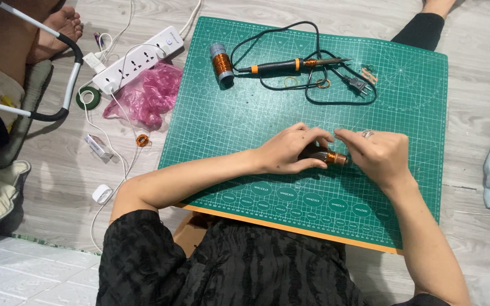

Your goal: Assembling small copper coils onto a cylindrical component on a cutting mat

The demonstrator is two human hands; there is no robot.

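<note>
On the green cutting mat (222,130), the left hand (287,152) lay palm-down, fingers curled around a small copper coil (336,158). The right hand (376,154) pinched above it at 3 o'clock. The coil lay near the mat's middle, long axis running 9 to 3 o'clock.

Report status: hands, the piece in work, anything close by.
Left hand and right hand both gripping small copper-wound coil on green cutting mat. Orange-banded soldering iron and copper wire spool lie apart, farther up the mat.
</note>
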